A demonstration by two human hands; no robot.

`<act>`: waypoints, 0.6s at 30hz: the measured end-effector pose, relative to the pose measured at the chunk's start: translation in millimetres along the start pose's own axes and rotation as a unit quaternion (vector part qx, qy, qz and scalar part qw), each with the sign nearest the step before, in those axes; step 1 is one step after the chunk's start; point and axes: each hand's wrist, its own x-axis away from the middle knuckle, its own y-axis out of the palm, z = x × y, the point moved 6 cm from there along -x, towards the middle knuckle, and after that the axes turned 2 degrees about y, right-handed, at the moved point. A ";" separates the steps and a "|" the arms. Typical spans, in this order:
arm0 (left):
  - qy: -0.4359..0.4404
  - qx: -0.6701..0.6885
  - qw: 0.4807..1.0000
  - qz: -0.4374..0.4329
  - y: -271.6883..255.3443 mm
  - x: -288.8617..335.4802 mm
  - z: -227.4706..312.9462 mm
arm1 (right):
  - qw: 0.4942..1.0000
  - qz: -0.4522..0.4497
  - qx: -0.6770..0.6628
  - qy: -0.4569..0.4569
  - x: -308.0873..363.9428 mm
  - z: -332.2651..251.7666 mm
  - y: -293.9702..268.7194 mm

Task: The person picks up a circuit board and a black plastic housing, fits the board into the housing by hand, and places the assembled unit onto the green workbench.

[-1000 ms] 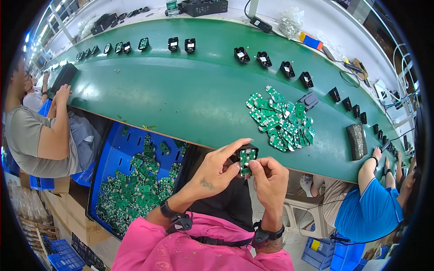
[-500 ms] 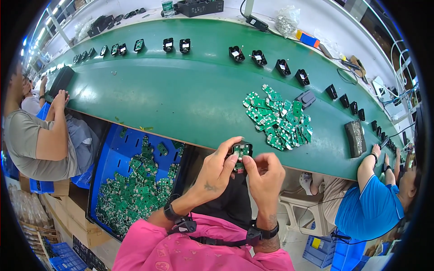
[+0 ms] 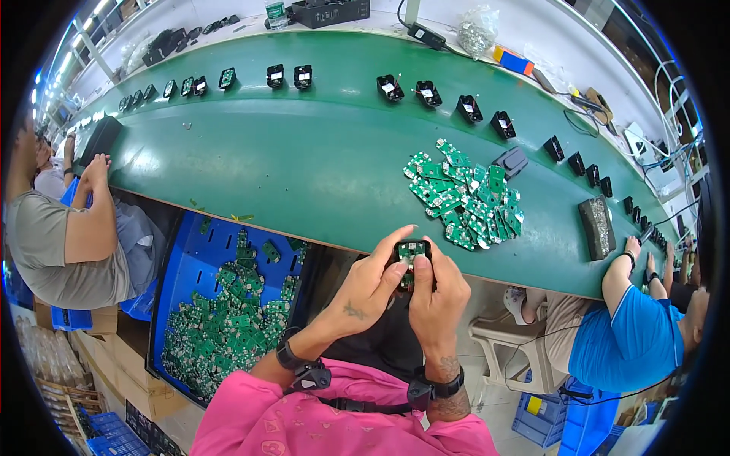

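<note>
Both hands met just below the near edge of the green conveyor belt (image 3: 304, 159). The left hand (image 3: 370, 285) and right hand (image 3: 437, 292) were curled closed around a small black housing (image 3: 413, 252) with a green circuit board seated in it; thumbs and fingertips pinched it from both sides, held off the belt surface.

Just beyond the hands, up and to the right, a loose pile of green circuit boards (image 3: 464, 196) lay on the belt, with a dark grey housing (image 3: 511, 161) touching its far edge. Further right of the hands sat a black tray of small metal parts (image 3: 597, 226). Well beyond the hands, a row of black housings (image 3: 426, 93) ran along the far side of the belt, curving off to both sides.

Below and left of the left hand, a blue crate (image 3: 190, 258) held many more green boards. The person wore pink sleeves and a black wrist strap on each arm.

A co-worker in a grey shirt (image 3: 46, 243) sat far left at the belt; another in a blue shirt (image 3: 631, 342) sat to the right, hands on the belt edge. A white bench (image 3: 532, 30) with cables and a clear bag ran behind the belt.
</note>
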 end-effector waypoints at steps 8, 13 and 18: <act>0.084 -0.140 0.981 0.107 6.4 3.6 2.3 | 0.986 -0.041 -0.086 0.138 5.5 3.8 18.4; 0.123 -0.169 0.965 0.159 11.9 9.7 6.2 | 0.996 -0.014 -0.054 0.070 4.8 4.1 17.3; 0.071 -0.132 0.980 0.135 4.4 -4.8 -11.9 | 0.993 -0.038 -0.061 0.091 -5.2 24.1 26.7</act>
